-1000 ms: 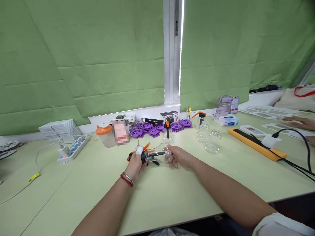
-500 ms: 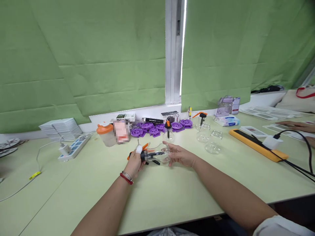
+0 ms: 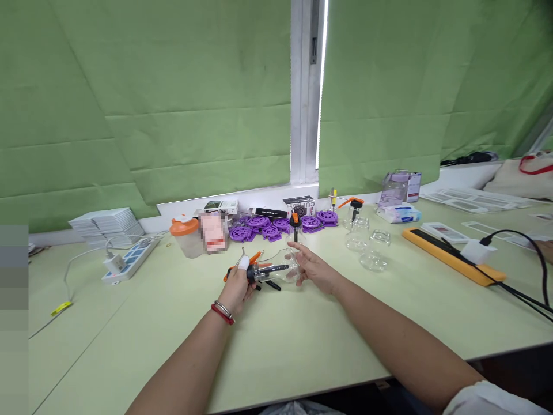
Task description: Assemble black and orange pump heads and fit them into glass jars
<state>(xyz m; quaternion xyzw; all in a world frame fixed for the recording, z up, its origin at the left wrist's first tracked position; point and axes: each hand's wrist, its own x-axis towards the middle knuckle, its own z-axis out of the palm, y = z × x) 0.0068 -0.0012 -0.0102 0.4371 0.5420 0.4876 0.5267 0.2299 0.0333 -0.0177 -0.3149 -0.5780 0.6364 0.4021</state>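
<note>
A clear glass dropper bottle (image 3: pixel 276 271) lies sideways above the pale green table (image 3: pixel 302 340), its black cap end on the left. My left hand (image 3: pixel 239 285), with a white-taped fingertip and red and silver bracelets on the wrist, grips that cap end. My right hand (image 3: pixel 314 268) cups the bottle's glass base with spread fingers. Orange and black dropper parts (image 3: pixel 259 257) lie on the table just behind the bottle.
Purple disc parts (image 3: pixel 276 225) and small boxes line the wall. An upright dropper bottle (image 3: pixel 295 233), empty glass bottles (image 3: pixel 367 245), an orange-lidded cup (image 3: pixel 184 236), a white power strip (image 3: pixel 127 260), an orange power strip (image 3: pixel 449 253) with a black cable, and stacked white tiles (image 3: pixel 106 222) surround them.
My right hand's fingers have loosened and spread around the bottle's base. Another person's hand at the far right edge has drawn back almost out of view.
</note>
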